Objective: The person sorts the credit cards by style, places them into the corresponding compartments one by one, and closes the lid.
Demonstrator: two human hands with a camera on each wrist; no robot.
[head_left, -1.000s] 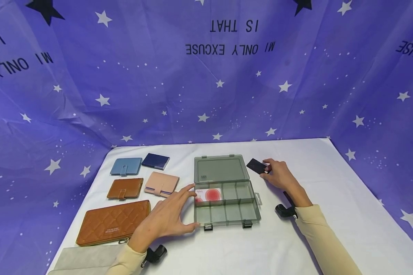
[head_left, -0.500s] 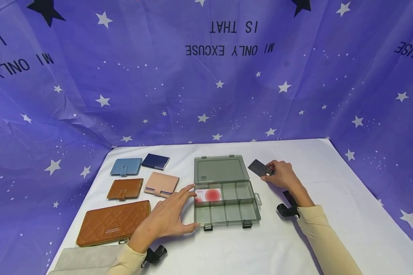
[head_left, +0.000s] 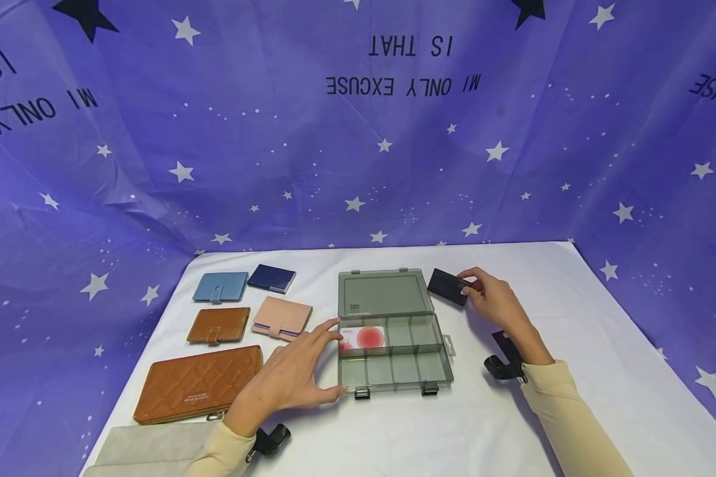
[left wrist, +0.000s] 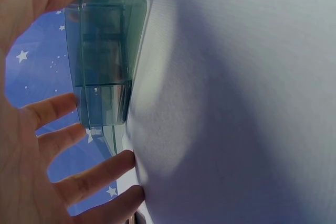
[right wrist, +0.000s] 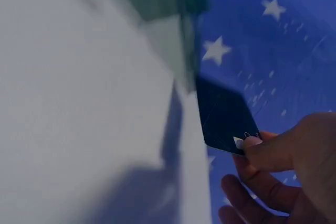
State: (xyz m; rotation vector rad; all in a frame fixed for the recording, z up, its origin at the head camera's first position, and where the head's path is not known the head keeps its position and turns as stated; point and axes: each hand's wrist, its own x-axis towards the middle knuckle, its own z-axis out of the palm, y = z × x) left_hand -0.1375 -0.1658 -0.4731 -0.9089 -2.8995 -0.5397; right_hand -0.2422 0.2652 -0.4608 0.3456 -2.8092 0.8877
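Your right hand (head_left: 494, 301) pinches a dark card (head_left: 448, 286) by its near edge, thumb & fingertips, card lifted off the surface (head_left: 513, 424) just right of the box (head_left: 394, 344) lid. Left hand (head_left: 295, 377) lies spread wide, fingers straight, index on the box's far-left corner, thumb near the front-left corner, holding nothing.

To do this well, imo: keep the left hand bracing the box so it doesn't slide on the cloth. Hold the card flat, long edge parallel w/ the dividers, lower it level into a compartment; a tilted card will likely catch on a thin wall. Pinch lightly, since the card is slick & stiff.

Box: smoky see-through plastic, hard, rectangular, lid hinged open & flat at the back, two front latches. A white card w/ red circle (head_left: 362, 337) lies in the back-left compartment; other compartments look bare. Surface is matte white cloth. Left of the box: leather-look wallets (head_left: 197, 383), the big one quilted, smaller ones smooth w/ snap tabs.
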